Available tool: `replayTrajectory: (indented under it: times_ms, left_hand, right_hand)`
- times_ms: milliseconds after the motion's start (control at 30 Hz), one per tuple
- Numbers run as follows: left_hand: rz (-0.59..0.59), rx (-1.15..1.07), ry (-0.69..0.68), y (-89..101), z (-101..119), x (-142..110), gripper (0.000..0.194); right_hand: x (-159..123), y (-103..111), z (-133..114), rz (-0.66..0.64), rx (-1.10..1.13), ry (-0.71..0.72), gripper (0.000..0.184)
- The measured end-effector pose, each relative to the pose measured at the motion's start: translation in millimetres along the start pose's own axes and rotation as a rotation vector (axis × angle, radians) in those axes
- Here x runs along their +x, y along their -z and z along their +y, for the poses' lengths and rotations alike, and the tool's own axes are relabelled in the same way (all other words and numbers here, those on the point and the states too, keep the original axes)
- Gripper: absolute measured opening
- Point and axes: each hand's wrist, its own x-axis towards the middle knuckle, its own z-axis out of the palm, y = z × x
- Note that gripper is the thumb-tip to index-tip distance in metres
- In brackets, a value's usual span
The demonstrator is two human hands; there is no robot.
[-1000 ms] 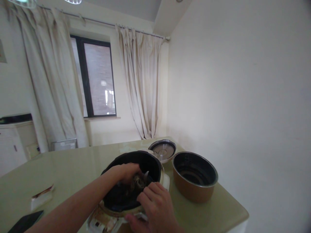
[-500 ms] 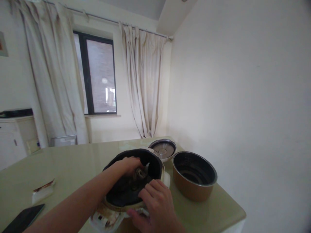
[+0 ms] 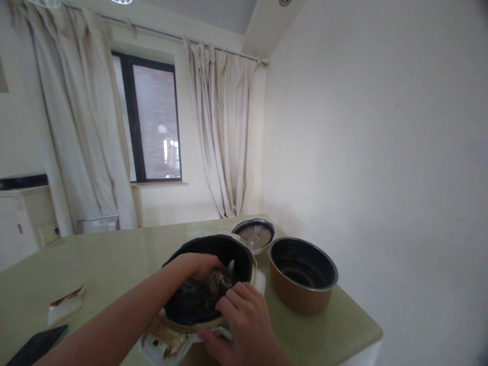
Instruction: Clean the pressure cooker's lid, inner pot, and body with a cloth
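Note:
A cooker body (image 3: 244, 249) with a dark interior and a pale, stained casing stands at the table's near side. My left hand (image 3: 206, 264) reaches down inside it, closed on a crumpled greyish cloth (image 3: 222, 279); the fingertips are partly hidden and a little blurred. Around the cooker's near right rim, my right hand (image 3: 244, 315) is wrapped, thumb outside and fingers over the edge. Close by on the right sits a brown inner pot (image 3: 301, 300) with a black inside and a shiny rim. Behind the cooker lies a round lid (image 3: 254, 235), its metal underside facing up.
The pale green table (image 3: 125, 264) has its right corner near the inner pot. A small white, brown-stained piece (image 3: 65, 306) and a dark flat object (image 3: 38, 343) lie at the left. Beyond are curtains (image 3: 224, 132), a window and a white wall (image 3: 362, 152).
My left hand has shifted slightly down and right within the cooker, moving the cloth with it. The right hand keeps its grip on the rim. The view has tilted and turned a little.

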Motion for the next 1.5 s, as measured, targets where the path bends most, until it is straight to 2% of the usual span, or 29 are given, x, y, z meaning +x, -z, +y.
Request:
replayTrajectory:
  times_ms: [67,133,233,333,467,600,700,767,833,933,1000,1100,1267,1400,1500]
  left_hand:
    - [0.052,0.041,0.147,8.1,-0.7,-4.8,0.081]
    - [0.085,0.086,0.196,11.7,2.7,-7.6,0.079]
    - [0.07,0.121,0.138,6.8,13.9,-8.8,0.077]
    - [0.007,0.088,-0.008,-4.8,24.1,-9.7,0.068]
    - [-0.038,0.027,-0.111,-12.6,21.9,-7.4,0.061]
    - [-0.061,-0.057,-0.036,-4.3,7.1,4.1,0.067]
    - [0.045,-0.016,0.098,2.4,-1.5,10.2,0.074]
    - [0.096,0.01,0.141,3.3,-4.5,9.8,0.079]
    - [0.075,0.014,0.087,1.2,-6.4,6.8,0.078]
    - [-0.035,-0.01,-0.079,-5.2,-8.9,1.1,0.07]
    - [-0.087,-0.023,-0.133,-8.9,-10.3,-0.6,0.063]
    - [-0.094,-0.028,-0.106,-9.3,-11.4,1.9,0.062]
    - [0.059,0.021,0.029,0.0,-11.3,10.8,0.072]
    - [0.059,0.04,0.056,1.1,-10.4,11.8,0.072]
    - [0.07,0.051,0.078,-1.2,-9.5,10.0,0.072]
  right_hand:
    - [0.1,0.9,-0.3,-0.013,0.004,-0.009,0.05]
    - [0.3,1.7,-0.7,-0.025,0.004,-0.013,0.048]
    - [0.4,2.0,-1.2,-0.025,0.001,-0.01,0.047]
    - [0.3,1.2,-1.3,-0.011,0.004,-0.009,0.047]
    - [0.1,1.1,-1.1,-0.017,0.005,0.002,0.046]
    - [-0.4,2.0,-0.8,-0.016,-0.009,0.003,0.045]
    - [-0.1,2.4,-0.9,-0.023,-0.011,-0.007,0.046]
    - [0.3,2.5,-1.0,-0.032,-0.007,-0.008,0.046]
    - [0.7,2.0,-1.0,-0.029,-0.006,-0.006,0.046]
    - [0.6,0.0,-1.0,-0.017,-0.008,-0.004,0.046]
    - [0.2,-1.2,-1.2,-0.009,-0.005,-0.002,0.047]
    - [-0.4,-1.5,-2.2,-0.001,-0.003,-0.009,0.047]
    - [-3.3,-1.3,-1.8,-0.019,-0.01,-0.01,0.048]
    - [1.4,2.8,-1.1,-0.032,0.012,-0.008,0.049]
    - [13.1,15.7,-7.9,-0.027,0.097,-0.036,0.049]
